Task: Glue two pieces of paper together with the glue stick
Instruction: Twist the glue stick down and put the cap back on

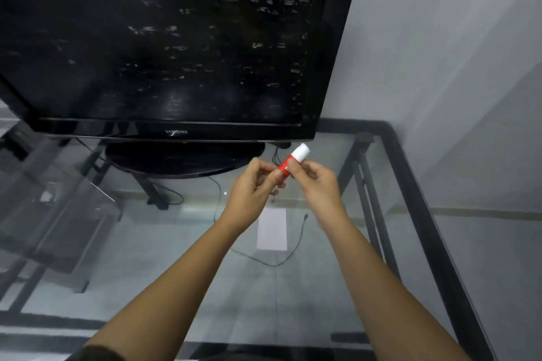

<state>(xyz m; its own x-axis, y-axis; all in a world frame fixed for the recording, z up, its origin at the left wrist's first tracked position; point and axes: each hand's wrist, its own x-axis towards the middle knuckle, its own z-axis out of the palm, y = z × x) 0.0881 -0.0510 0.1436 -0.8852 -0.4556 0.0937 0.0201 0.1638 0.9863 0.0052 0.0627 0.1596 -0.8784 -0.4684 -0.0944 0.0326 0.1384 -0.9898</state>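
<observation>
- The left hand (254, 182) was closed around the red bottom part of the glue stick (291, 162), with the thumb pressed on its side.
- The right hand (318, 179) pinched the same stick from the other side, just under the white cap (301, 152).
- Both hands held the stick up in the air, above the table, and it was tipped so the cap pointed up and away.
- The cap looked like it was on, so I think the job was only at the start: getting the stick open.
- A small white paper (272, 229) lay flat on the glass table (381, 243), under the hands and a bit nearer the person.
- I could see only that one sheet. The second one could be right under it, but I could not tell.
- A thin black wire (290, 255) curled beside the paper, under the glass as far as I could tell.
- A big dark TV (164, 38) stood at the far side of the table.
- What could go wrong: the cap could pop off fast and fall, because the fingers were close to it and the glass is hard and smooth.
- The paper is light, so a rub with the glue could push it along the slippery glass if no hand holds it down.
</observation>
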